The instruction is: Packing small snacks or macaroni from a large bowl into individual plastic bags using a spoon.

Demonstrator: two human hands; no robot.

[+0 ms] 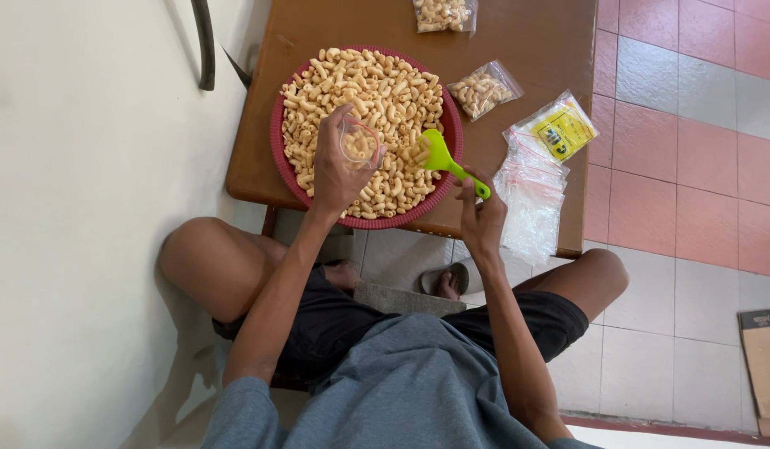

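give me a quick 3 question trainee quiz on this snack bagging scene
1. True or false: the left hand holds a small clear bag over the red tray of macaroni snacks.
2. What does the right hand grip? A) a metal spoon B) a green scoop C) a knife
3. Fill in: the stack of empty clear bags lies on the wooden table, to the ____ of the tray.

Key
1. True
2. B
3. right
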